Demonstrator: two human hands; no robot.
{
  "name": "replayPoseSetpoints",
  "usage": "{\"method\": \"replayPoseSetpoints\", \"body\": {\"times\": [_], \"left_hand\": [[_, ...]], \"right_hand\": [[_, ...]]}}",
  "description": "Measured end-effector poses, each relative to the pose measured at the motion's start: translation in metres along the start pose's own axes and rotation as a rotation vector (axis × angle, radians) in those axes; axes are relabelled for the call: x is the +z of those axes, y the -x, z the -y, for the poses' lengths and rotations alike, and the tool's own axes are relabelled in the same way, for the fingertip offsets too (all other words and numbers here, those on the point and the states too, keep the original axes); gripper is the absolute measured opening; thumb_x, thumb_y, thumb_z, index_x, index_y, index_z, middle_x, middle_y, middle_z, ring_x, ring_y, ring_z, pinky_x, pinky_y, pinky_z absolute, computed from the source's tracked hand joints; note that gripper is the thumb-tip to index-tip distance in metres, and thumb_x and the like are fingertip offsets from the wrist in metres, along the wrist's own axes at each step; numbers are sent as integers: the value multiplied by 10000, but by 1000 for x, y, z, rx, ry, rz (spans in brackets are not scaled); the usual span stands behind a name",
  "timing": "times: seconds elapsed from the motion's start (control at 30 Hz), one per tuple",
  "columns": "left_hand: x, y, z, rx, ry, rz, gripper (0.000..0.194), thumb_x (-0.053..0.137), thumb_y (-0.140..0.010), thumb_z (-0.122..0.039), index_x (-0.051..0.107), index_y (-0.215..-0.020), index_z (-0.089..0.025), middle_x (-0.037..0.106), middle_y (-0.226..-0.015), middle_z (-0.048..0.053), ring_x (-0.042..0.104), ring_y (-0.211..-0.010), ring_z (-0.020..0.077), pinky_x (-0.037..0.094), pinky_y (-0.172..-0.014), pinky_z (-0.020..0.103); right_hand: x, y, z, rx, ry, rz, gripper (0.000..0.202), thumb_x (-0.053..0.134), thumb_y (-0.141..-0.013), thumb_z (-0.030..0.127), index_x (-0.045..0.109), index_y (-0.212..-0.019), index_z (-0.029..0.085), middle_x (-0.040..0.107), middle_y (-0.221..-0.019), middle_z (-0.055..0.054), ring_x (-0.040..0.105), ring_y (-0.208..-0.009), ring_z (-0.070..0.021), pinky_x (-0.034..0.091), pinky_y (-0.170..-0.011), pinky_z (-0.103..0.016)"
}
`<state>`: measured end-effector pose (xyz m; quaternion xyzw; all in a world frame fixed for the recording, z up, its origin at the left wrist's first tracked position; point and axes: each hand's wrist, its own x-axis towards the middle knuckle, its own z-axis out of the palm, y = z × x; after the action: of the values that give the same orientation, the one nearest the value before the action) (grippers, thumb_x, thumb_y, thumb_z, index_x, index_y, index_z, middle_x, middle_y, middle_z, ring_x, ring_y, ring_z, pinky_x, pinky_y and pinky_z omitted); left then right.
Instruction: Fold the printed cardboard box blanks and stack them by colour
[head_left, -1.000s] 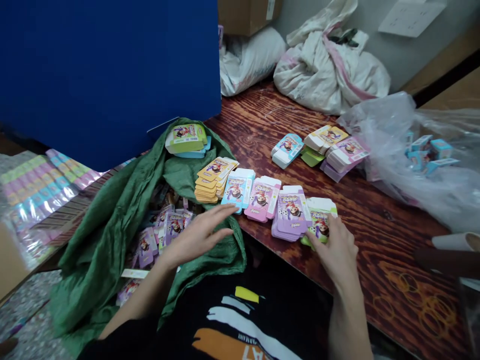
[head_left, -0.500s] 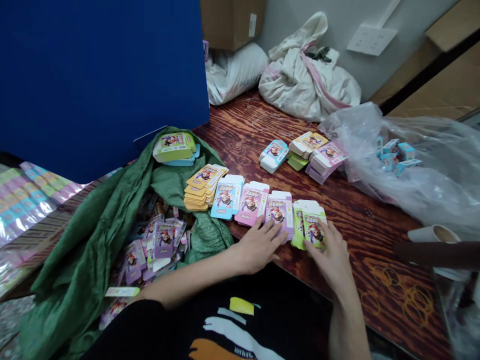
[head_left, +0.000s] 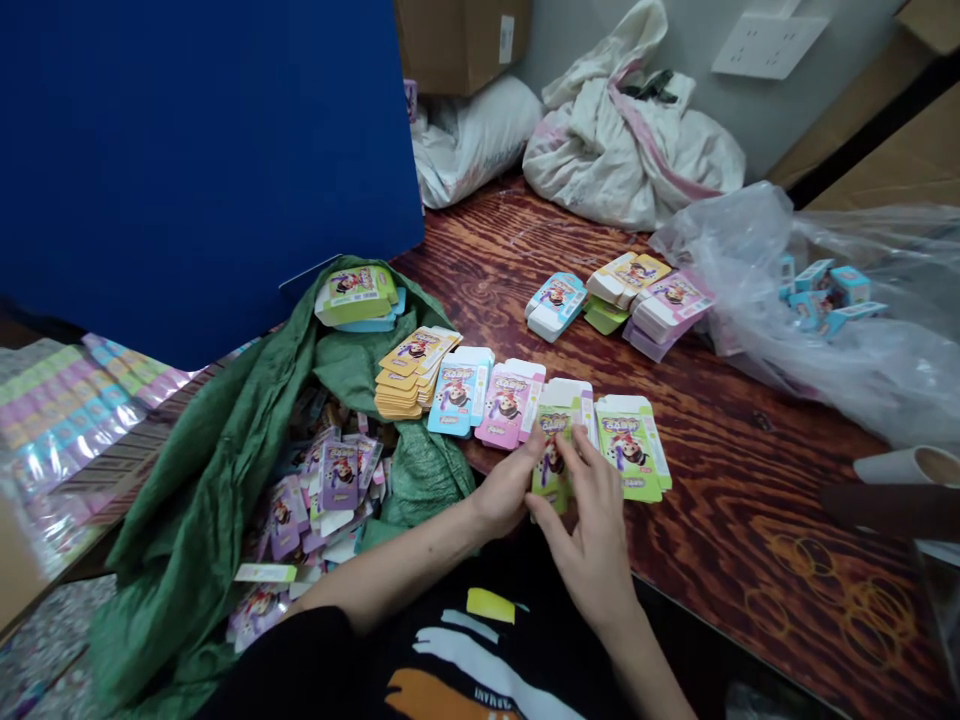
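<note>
Between both hands is a flat green printed carton point(head_left: 555, 470), held upright at the table's front edge. My left hand point(head_left: 508, 492) grips its left side, and the fingers of my right hand point(head_left: 591, 535) close on its right side. Behind it, partly covered, lies the purple carton stack point(head_left: 576, 388). Right of my hands is a green carton stack point(head_left: 631, 450). To the left, a pink stack point(head_left: 510, 402), a light blue stack point(head_left: 457, 395) and a fanned orange stack point(head_left: 414, 375) run along the same row.
A green sack point(head_left: 202, 500) full of loose cartons point(head_left: 337, 475) lies at left, with more bundles on its rim. Further back on the wooden table point(head_left: 480, 250) stand banded bundles point(head_left: 667, 310). Clear plastic bag point(head_left: 787, 330), paper cup point(head_left: 907, 465) and rubber bands point(head_left: 862, 610) are at right.
My right hand has moved left from the green stack, bringing a green carton in front of the purple stack. My left hand has closed on it too. The view has shifted slightly.
</note>
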<state>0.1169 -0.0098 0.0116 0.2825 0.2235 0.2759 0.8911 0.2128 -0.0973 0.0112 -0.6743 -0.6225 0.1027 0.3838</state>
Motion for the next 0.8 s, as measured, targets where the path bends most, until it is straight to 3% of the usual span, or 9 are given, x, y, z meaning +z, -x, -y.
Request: {"method": "replayPoseSetpoints", "body": {"times": [0.13,0.3,0.37,0.5,0.57,0.63,0.73,0.8], "left_hand": [[-10,9,-9,-78,-6,-19,901,694,-711,-840,692,-1251,-119,760,-1180,179,688,-1184,349,551,-989,422],[-22,19,-11,-129,-65,92,848,784,-660,-791,722,-1181,-124,788,-1023,160,747,-890,268,532,-783,328],[-26,22,-10,-114,-67,83,806,832,-646,-741,733,-1147,-118,782,-948,129,719,-792,204,501,-733,279],[-33,27,-9,-130,-101,45,728,927,-588,-633,748,-1063,-110,752,-853,60,656,-684,124,483,-688,228],[-35,29,-11,-117,-103,3,701,946,-564,-612,757,-1011,-106,763,-873,69,668,-693,132,504,-707,236],[-36,30,-14,-84,-79,-36,677,953,-561,-596,761,-988,-108,778,-924,94,693,-744,155,523,-749,253],[-37,29,-15,-62,-51,-46,674,953,-564,-594,757,-994,-113,781,-946,108,701,-783,171,528,-770,262],[-38,29,-14,-64,-62,-42,699,937,-570,-627,746,-1002,-112,774,-924,104,694,-767,168,522,-751,257]], "right_hand": [[-10,-8,-6,-39,19,-82,325,607,-987,387,657,-1297,306,570,-1434,-106,506,-1315,-335,398,-1092,-563],[-19,-33,-2,45,-71,-156,301,588,-983,472,696,-1173,266,561,-1454,-117,482,-1358,-338,356,-1123,-567],[-19,-40,0,74,-136,-170,261,597,-971,485,706,-954,249,625,-1377,-104,505,-1327,-331,352,-1117,-551],[-21,-46,-3,179,-445,-115,451,601,-969,477,585,-601,216,728,-1148,-89,610,-1140,-293,441,-1001,-459],[-20,-44,-6,275,-643,-125,460,643,-934,516,631,-589,212,740,-1093,-91,642,-1073,-282,486,-924,-418],[-16,-40,-10,354,-771,-162,382,684,-894,553,751,-709,226,741,-1098,-90,652,-1088,-282,505,-914,-400],[-8,-31,-14,408,-790,-113,342,714,-866,568,828,-955,258,732,-1128,-83,650,-1124,-282,517,-937,-396],[-4,-26,-15,408,-736,-44,320,724,-871,529,827,-1015,263,722,-1075,-70,664,-1053,-261,535,-889,-374]]}}
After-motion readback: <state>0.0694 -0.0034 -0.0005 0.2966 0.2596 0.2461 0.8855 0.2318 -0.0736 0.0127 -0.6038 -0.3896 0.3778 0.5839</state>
